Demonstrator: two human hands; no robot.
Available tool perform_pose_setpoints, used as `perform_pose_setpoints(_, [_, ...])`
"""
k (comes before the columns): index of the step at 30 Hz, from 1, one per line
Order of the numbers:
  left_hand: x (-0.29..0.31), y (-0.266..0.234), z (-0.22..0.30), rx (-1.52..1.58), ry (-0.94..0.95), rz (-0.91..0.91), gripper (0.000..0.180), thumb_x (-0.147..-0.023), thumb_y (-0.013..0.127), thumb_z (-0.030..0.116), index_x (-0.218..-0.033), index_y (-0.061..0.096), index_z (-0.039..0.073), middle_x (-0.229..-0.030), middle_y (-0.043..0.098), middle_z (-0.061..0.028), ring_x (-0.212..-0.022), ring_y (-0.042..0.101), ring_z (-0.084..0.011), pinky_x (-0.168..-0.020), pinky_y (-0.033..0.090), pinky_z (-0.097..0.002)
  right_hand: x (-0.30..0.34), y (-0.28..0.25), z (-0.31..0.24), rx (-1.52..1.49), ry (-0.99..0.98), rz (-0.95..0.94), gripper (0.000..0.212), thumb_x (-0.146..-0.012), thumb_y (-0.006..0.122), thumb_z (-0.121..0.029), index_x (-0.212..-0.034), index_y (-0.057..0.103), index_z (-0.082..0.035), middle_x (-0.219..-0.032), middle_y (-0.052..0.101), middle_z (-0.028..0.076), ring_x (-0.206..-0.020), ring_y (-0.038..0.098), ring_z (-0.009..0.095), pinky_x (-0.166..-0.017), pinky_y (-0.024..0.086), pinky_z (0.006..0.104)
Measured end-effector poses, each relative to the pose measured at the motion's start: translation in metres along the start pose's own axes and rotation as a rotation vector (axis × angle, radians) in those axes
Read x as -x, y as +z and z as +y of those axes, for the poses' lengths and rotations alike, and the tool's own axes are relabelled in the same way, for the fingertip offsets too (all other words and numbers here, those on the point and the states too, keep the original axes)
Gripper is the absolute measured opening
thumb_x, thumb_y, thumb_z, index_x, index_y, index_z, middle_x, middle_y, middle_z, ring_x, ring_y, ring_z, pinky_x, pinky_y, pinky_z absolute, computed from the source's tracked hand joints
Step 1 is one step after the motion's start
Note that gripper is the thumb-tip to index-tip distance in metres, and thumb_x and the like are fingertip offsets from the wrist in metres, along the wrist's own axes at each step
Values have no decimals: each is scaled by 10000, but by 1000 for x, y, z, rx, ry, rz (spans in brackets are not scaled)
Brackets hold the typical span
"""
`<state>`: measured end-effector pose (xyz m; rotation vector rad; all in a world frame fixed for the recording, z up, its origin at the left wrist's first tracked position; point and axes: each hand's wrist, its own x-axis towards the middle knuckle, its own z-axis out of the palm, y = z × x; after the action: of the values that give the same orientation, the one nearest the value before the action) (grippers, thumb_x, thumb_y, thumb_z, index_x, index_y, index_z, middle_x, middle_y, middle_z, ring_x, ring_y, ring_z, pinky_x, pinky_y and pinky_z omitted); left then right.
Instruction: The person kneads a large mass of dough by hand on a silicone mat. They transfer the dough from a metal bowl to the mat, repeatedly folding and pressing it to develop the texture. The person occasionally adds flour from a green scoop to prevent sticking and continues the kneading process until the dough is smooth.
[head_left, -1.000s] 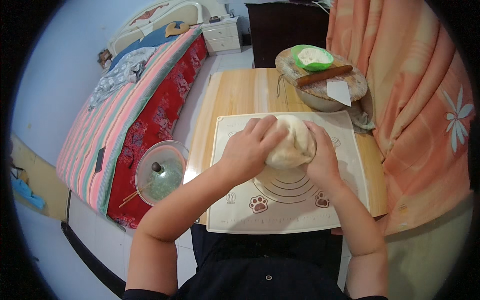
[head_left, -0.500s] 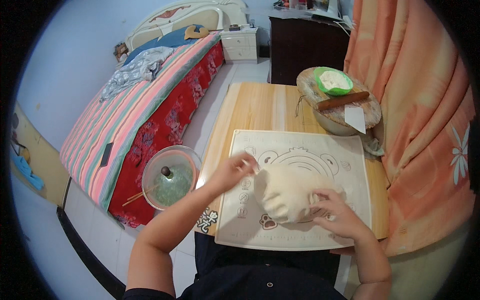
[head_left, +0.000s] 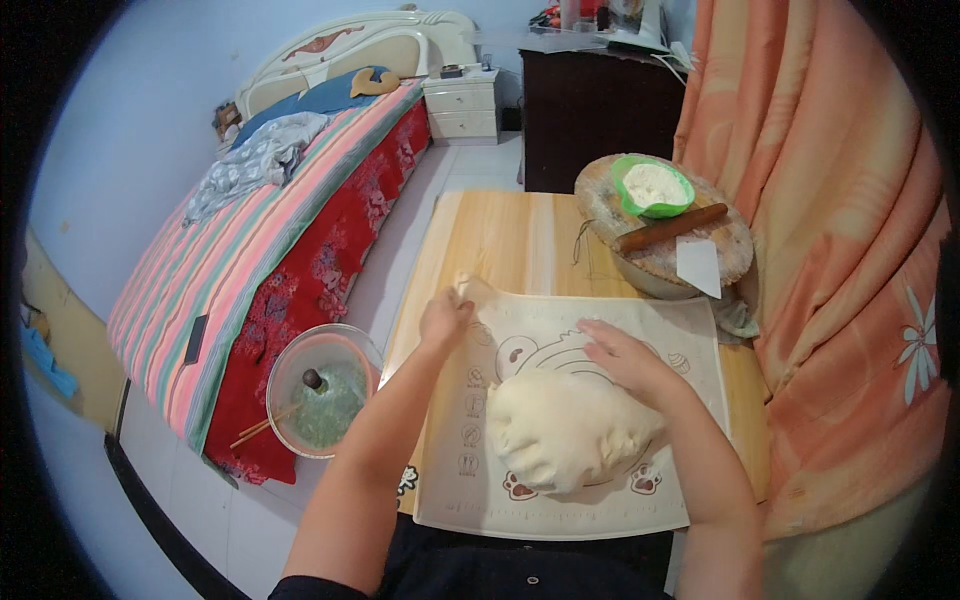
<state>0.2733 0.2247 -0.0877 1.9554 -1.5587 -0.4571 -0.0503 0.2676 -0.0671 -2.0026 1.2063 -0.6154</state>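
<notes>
A large pale lump of dough (head_left: 570,430), folded and creased along its near and left sides, rests on a cream baking mat (head_left: 450,500) printed with a cartoon face and small icons. My left hand (head_left: 446,318) is closed on the mat's far left corner, which rises off the wooden table. Over the far right part of the mat, just behind the dough, my right hand (head_left: 625,355) is open with its fingers stretched out. I cannot tell whether it touches the mat.
A round floury board (head_left: 735,235) at the far right bears a green bowl (head_left: 653,187) of flour, a rolling pin (head_left: 672,228) and a white scraper (head_left: 698,265). Left of the wooden table (head_left: 500,235) stands a lidded bowl (head_left: 325,390) with chopsticks beside a bed (head_left: 250,220).
My left hand has moved away from the dough and taken hold of the mat's far left corner. My right hand has left the dough's near right side for its far side.
</notes>
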Motion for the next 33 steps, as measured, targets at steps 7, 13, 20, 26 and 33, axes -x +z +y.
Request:
perform_pose_setpoints(7, [16, 9, -8, -189, 30, 85, 414, -837, 650, 261, -1167, 539, 39, -1129, 594, -191, -1100, 553, -344, -937, 373, -477, -16, -40, -24, 219, -85, -239, 423, -895, 612, -286, -1250, 588, -57, -1312, 561, 161, -1196, 540, 290, -1024, 406, 359])
perform_pose_setpoints(13, [46, -34, -20, -57, 234, 204, 553, -822, 668, 168, -1315, 447, 51, -1264, 459, -175, -1181, 450, -337, -994, 299, -490, -71, -163, -105, 215, 47, 334, 236, -850, 621, -134, -1046, 675, -16, -1015, 675, 176, -919, 644, 251, -834, 490, 335])
perform_pose_setpoints(20, [75, -60, 0, 56, 277, 180, 541, -814, 665, 105, -1305, 447, 41, -1174, 463, -173, -1079, 492, -317, -945, 376, -436, -163, -209, -16, 743, 213, 222, 374, -715, 770, -243, -1058, 719, -101, -1082, 675, 148, -1012, 630, 303, -894, 488, 384])
perform_pose_setpoints(26, [94, -70, -3, 166, 243, 175, 495, -843, 641, 97, -1303, 466, 48, -1198, 463, -142, -1048, 532, -251, -932, 418, -384, -171, -215, -2, 486, 293, 396, 261, -771, 751, -186, -1007, 716, -79, -984, 680, 98, -943, 632, 225, -797, 510, 363])
perform_pose_setpoints(33, [109, -53, 8, 592, 216, -37, 415, -872, 615, 94, -1269, 513, 26, -1130, 520, -117, -1019, 542, -207, -933, 433, -346, -65, -135, -77, -645, 295, 152, 195, -923, 539, -58, -1099, 623, -51, -855, 615, -6, -722, 569, 101, -638, 493, 242])
